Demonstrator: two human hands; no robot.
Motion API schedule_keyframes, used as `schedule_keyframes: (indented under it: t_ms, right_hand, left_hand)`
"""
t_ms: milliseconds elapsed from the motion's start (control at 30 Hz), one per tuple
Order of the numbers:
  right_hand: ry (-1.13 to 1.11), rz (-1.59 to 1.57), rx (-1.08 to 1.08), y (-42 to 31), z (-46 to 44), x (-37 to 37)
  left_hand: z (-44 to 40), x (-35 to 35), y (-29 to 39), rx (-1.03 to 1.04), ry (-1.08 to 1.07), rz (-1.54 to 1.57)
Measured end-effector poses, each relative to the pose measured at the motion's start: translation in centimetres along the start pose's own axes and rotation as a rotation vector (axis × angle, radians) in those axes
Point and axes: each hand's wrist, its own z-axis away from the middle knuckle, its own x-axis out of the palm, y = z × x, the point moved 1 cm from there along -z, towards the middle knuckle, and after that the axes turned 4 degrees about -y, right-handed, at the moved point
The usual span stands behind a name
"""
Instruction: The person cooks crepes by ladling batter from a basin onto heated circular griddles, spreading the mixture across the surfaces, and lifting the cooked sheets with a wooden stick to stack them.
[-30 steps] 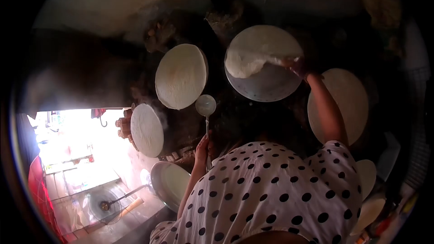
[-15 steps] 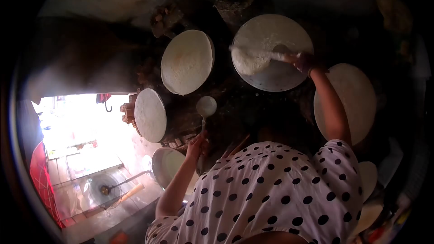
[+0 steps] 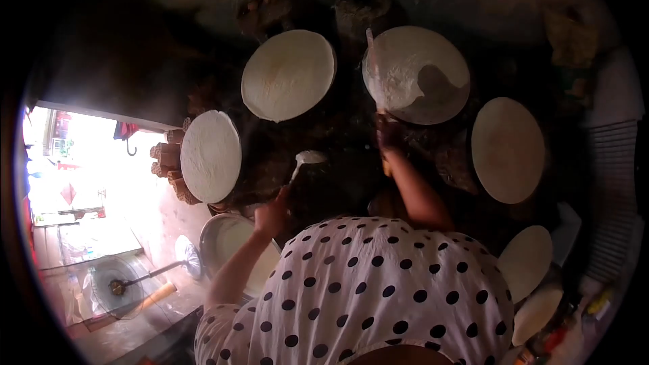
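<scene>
Batter (image 3: 400,82) coats part of the pan (image 3: 439,86) just beyond the right hand (image 3: 388,132), which grips a spreader (image 3: 376,67); light, level strokes suit it, with the left hand (image 3: 272,215) holding the ladle (image 3: 311,157) aside.

At 5 o'clock, the shirt (image 3: 378,284) is made of matt cloth; at 1 o'clock, the smooth griddle (image 3: 443,93) is roughly coated.

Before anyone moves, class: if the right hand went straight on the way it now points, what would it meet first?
Probably the near rim of the round pan partly covered with pale batter, just ahead of the right hand. Depth is unclear, so it might pass above.
</scene>
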Motion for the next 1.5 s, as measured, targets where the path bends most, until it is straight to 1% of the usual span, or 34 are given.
schedule_keyframes:
  t_ms: [33,67,133,167,200,233,267,333,367,400,433,467,500,533,567,600,633,667,733,800,833,867,933,967,1033,1100,1167,1267,1300,1333,1367,1400,1467,1500]
  right_hand:
    - [-0.029,0.096,0.234,-0.4,0.1,1.4]
    - [-0.052,0.194,0.467,-0.3,0.7,2.3]
    - [-0.026,0.276,0.412,6.2,1.7,1.5]
    - [-0.067,0.231,0.464,6.1,2.5,-0.8]
    - [0.148,-0.09,0.5,10.0,2.5,-1.4]
    - [0.147,-0.083,0.496,8.7,2.7,-1.4]
    - [0.209,-0.15,0.576,5.8,2.8,-1.9]
    - [0.342,-0.289,0.743,1.3,2.9,-2.6]
    - [0.237,-0.358,0.563,7.4,0.7,1.3]
    - [0.225,-0.127,0.595,4.0,0.6,2.5]
    - [0.089,0.134,0.526,3.8,-0.1,4.5]
    - [0.026,0.109,0.554,2.6,0.3,4.6]
    - [-0.037,0.086,0.583,1.5,0.6,4.8]
    - [-0.084,0.23,0.48,5.2,0.6,5.5]
    - [-0.056,0.263,0.428,9.7,0.5,5.2]
    - [-0.022,0.156,0.503,6.8,2.3,2.5]
    - [0.02,0.05,0.576,3.1,4.2,-0.5]
    - [0.081,0.098,0.518,8.2,3.8,-1.2]
    - [-0.008,0.002,0.703,11.7,3.2,-5.0]
    - [0.134,-0.092,0.672,9.4,3.2,-7.9]
    - [0.141,-0.242,0.861,7.9,2.7,-8.4]
    - [0.202,-0.359,0.938,7.6,2.0,-7.9]
    - [0.256,-0.285,0.679,6.0,1.6,-4.8]
    - [0.099,-0.297,0.732,7.4,1.1,-2.4]
    - [-0.055,-0.32,0.791,9.4,1.8,-1.7]
    - [-0.201,-0.186,0.548,11.6,4.4,-4.8]
    - [-0.306,-0.027,0.457,15.2,4.3,-9.2]
    - [-0.205,-0.106,0.852,12.9,3.9,-16.0]
    - [-0.262,0.308,0.212,24.1,0.6,-15.0]
    - [0.007,0.872,-0.38,34.6,-2.2,-14.1]
    - [-0.233,0.367,0.101,23.9,-1.7,-17.2]
    - [-0.221,-0.043,0.624,8.7,-0.6,-20.9]
    - [-0.01,-0.043,0.44,8.6,-2.3,-18.5]
    - [-0.101,-0.044,0.399,10.6,-1.8,-16.6]
  left_hand:
    - [0.0,0.1,-1.3,-0.045,-0.058,-0.105]
    - [0.7,0.5,-3.6,-0.035,-0.064,-0.096]
    - [3.1,1.7,-8.9,0.128,0.2,0.049]
    - [4.8,2.5,-11.3,0.059,0.238,0.019]
    - [7.2,3.0,-13.6,-0.012,0.277,-0.013]
    - [9.9,3.3,-15.8,-0.168,0.267,0.017]
    - [12.6,3.9,-17.9,-0.324,0.254,0.044]
    - [17.7,5.3,-22.2,-0.304,0.6,0.198]
    - [20.1,8.4,-27.2,-0.384,0.689,0.071]
    - [22.5,11.4,-32.2,-0.474,0.772,-0.048]
    - [25.6,15.2,-41.4,-0.556,0.77,-0.144]
    - [28.2,17.8,-48.9,-0.638,0.763,-0.238]
    - [29.1,14.8,-49.0,-0.968,0.175,-0.572]
    - [30.1,11.7,-48.9,-0.978,-0.495,-0.888]
    - [31.1,9.7,-49.0,-1.053,-0.661,-0.816]
    - [32.2,8.4,-49.4,-1.182,-0.614,-0.66]
    - [33.2,7.4,-49.7,-1.334,-0.497,-0.453]
    - [33.7,6.7,-50.0,-1.422,-0.384,-0.32]
    - [33.7,5.6,-50.0,-1.543,-0.18,-0.111]
    - [33.3,5.1,-49.7,-1.587,-0.031,0.012]
    - [32.7,4.9,-49.4,-1.594,0.047,0.069]
    - [32.2,4.6,-49.1,-1.599,0.132,0.119]
    - [30.4,3.8,-48.1,-1.596,0.321,0.242]
    - [29.6,3.4,-48.0,-1.573,0.422,0.312]
    - [27.7,1.7,-46.4,-1.522,0.611,0.455]
    - [25.8,-0.2,-44.4,-1.439,0.811,0.638]
    - [23.7,-2.4,-42.1,-1.332,1.002,0.831]
    - [20.6,-6.2,-38.5,-1.089,1.264,1.183]
    - [19.6,-7.5,-37.3,-0.995,1.341,1.306]
    - [18.7,-8.6,-36.0,-0.91,1.399,1.412]
    - [17.8,-9.6,-34.7,-0.834,1.435,1.511]
    - [16.8,-10.6,-33.4,-0.762,1.456,1.594]
    - [14.7,-12.5,-30.6,-0.635,1.467,1.739]
    - [13.6,-13.4,-29.2,-0.582,1.455,1.8]
